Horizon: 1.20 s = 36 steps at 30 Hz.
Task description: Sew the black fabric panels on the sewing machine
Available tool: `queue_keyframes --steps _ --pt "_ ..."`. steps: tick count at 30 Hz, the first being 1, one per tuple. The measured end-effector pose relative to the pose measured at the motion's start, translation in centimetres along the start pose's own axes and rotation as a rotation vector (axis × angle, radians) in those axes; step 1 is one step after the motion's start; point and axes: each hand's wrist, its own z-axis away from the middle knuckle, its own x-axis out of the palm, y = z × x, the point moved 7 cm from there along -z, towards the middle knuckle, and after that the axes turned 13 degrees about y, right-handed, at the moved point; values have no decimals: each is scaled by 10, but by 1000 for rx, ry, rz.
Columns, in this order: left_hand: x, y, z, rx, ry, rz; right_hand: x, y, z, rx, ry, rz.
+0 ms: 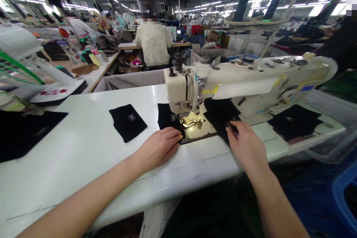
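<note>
A white sewing machine (192, 89) stands on the pale table, its needle area lit. Under its presser foot lies a black fabric piece (164, 115) with a small dark label on it. My left hand (161, 145) rests on this piece's near edge, its fingers stretched out flat and close together. To the right of the needle plate, my right hand (248, 143) pinches a small black label (232, 128) between thumb and fingers. More black fabric (220, 111) lies beneath and behind that hand. Farther left, a separate labelled black piece (126, 122) lies flat.
A larger black fabric (28, 134) covers the table's left end. Another labelled black piece (295, 121) lies at the right end. Thread cones (242, 4) stand above the machine. A blue basket (338, 189) sits low at right. Ahead, a person (154, 42) sits facing away.
</note>
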Motion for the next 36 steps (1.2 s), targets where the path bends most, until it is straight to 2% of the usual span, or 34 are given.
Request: queue_keyframes --steps 3,6,16,20,25,28,32,36 --pt "1 -6 -4 -2 0 -13 5 12 -5 57 -91 108" --pt "1 -11 -7 -5 8 -28 8 17 -8 97 -127 143" --pt "5 -34 -17 -21 -35 -61 9 22 -18 122 -105 119" --pt "5 -40 -21 -25 -20 -56 -3 22 -22 135 -16 29" --pt "4 -43 -22 -7 -8 -48 -18 27 -15 223 -25 -139" --pt "4 -44 -21 -6 -3 -59 -28 29 -7 234 26 -278" --pt "5 -46 -21 -8 0 -60 -38 26 4 182 27 -442" --pt "7 -50 -18 -48 34 -67 -52 8 14 32 -31 -448"
